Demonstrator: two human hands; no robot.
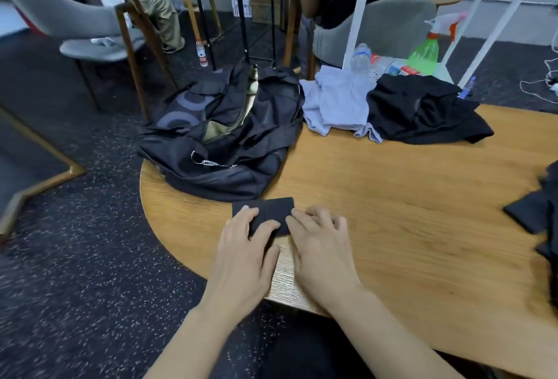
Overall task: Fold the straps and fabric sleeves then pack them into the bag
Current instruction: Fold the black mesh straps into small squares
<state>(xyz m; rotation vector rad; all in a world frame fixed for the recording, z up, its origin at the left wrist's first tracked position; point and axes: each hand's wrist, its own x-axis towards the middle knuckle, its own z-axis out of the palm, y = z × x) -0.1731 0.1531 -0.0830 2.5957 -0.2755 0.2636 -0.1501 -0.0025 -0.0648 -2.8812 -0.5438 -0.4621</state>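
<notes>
Both hands press a small folded black fabric sleeve point(265, 212) flat on the near left part of the round wooden desk point(392, 212), just before the open black duffel bag point(223, 143). The left hand point(244, 255) and right hand point(320, 255) lie with fingers point(297, 221) extended on the cloth, gripping nothing. Pressing evenly along the crease should keep the fold square before lifting it into the bag.
</notes>
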